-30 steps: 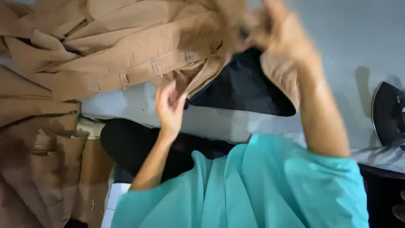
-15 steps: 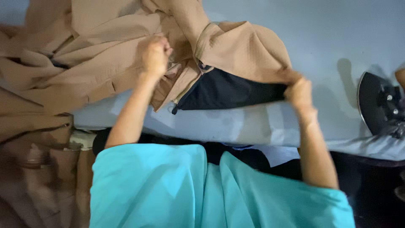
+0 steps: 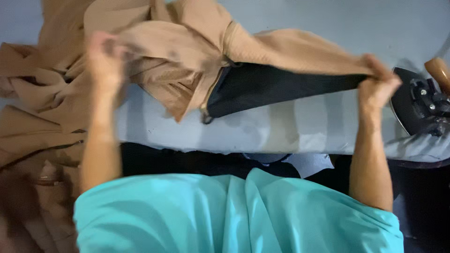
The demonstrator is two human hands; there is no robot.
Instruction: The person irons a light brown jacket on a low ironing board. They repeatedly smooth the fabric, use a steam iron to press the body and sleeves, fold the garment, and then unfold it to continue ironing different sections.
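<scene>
With the left hand [image 3: 105, 58] and right hand [image 3: 377, 86] each clenched on the tan garment [image 3: 262, 44] stretched above the worktop [image 3: 290, 124], the right-hand edge risks brushing the nearby iron [image 3: 419, 105].

Both hands [image 3: 377, 86] stretch tan garment [image 3: 281, 47], seemingly taut.

We find the lighting even and moderately bright, with a cool cast on the pale counter [image 3: 300, 126]. Soft shadows lie under the tan garment [image 3: 187, 56] and beside the iron [image 3: 417, 105]. We note no glare. Motion blur smears the left hand [image 3: 105, 61] heavily; the right hand [image 3: 377, 86] is sharper. The lower left corner is dim and soft.
</scene>
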